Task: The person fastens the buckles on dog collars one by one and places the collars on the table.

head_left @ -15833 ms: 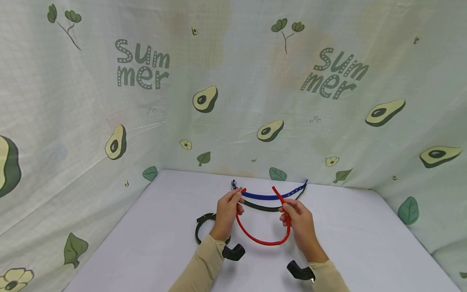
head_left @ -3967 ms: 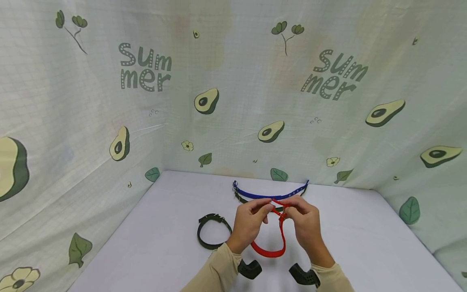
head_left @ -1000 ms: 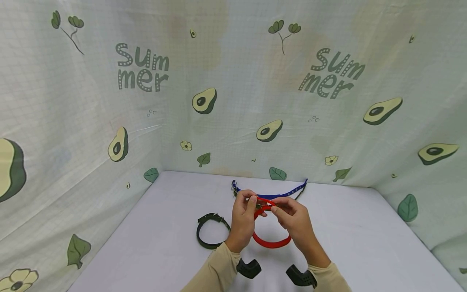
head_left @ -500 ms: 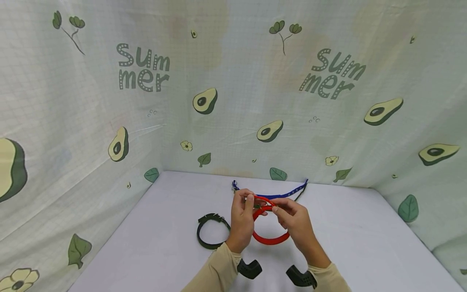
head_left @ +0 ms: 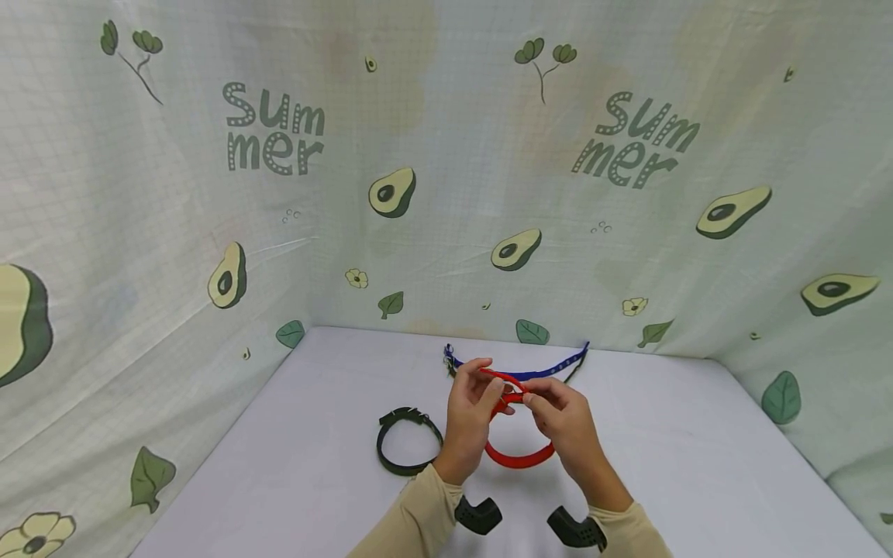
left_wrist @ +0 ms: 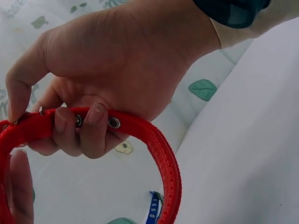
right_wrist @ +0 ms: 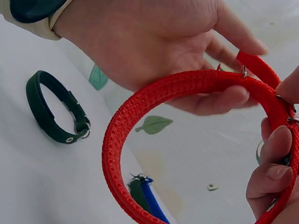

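Observation:
A red pet collar (head_left: 519, 462) with metal eyelets is held up above the table, bent into a ring. My left hand (head_left: 466, 422) pinches its overlapping ends near the buckle. In the left wrist view, two curled fingers (left_wrist: 93, 133) of the left hand wrap over the strap between eyelets. My right hand (head_left: 568, 422) pinches the strap opposite, close to the left fingertips. In the right wrist view, a free strap tip (right_wrist: 254, 63) stands up by the right thumb, and the buckle (right_wrist: 289, 112) lies beside the left fingers, which partly cover it.
A dark green collar (head_left: 399, 468), buckled into a ring, lies on the white table (head_left: 293, 465) left of my hands. Behind them a blue collar (head_left: 551, 370) stretches out, with a dark strap (head_left: 574, 372) partly hidden beside it. Patterned cloth (head_left: 446, 194) encloses the table.
Earlier the red collar hung as an unclosed strap between my hands; now its ends overlap in a ring. In the last half second my left thumb and fingers shift slightly along the strap.

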### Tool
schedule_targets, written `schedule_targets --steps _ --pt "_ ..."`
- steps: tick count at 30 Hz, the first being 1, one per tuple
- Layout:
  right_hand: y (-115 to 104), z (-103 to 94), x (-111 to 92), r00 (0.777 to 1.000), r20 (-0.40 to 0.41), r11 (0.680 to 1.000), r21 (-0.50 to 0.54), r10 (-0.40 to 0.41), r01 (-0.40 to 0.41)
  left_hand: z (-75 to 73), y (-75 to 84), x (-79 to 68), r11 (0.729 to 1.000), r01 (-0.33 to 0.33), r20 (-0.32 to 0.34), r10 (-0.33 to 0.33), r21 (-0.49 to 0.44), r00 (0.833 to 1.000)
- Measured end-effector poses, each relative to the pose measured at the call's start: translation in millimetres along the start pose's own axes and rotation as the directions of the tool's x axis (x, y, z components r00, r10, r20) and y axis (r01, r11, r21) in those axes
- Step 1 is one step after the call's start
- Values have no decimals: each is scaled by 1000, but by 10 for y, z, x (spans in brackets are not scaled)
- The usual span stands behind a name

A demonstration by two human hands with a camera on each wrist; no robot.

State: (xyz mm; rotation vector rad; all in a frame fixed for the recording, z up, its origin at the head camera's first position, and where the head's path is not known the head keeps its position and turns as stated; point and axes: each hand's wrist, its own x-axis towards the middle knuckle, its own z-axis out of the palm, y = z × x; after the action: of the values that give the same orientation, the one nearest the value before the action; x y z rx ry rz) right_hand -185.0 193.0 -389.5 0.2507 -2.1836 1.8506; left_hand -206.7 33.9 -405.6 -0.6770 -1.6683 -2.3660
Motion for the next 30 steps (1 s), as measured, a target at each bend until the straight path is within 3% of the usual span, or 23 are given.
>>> schedule_targets --steps 6,11,18,24,30 --pt "-9 -16 1 998 -46 999 38 38 -36 5 -20 -7 988 74 50 -81 136 995" --pt "-24 -16 16 994 -64 995 53 91 -88 10 -27 -19 979 42 88 -61 202 994" --pt "-11 4 20 986 -70 987 71 151 -146 33 -24 -43 953 26 73 -50 301 996" --pt "2 14 25 985 -69 985 71 161 -156 53 -31 -58 936 -11 66 -13 352 998" --pt "-1 13 26 987 -72 988 55 146 -142 71 -38 -68 930 -6 63 -18 367 998"
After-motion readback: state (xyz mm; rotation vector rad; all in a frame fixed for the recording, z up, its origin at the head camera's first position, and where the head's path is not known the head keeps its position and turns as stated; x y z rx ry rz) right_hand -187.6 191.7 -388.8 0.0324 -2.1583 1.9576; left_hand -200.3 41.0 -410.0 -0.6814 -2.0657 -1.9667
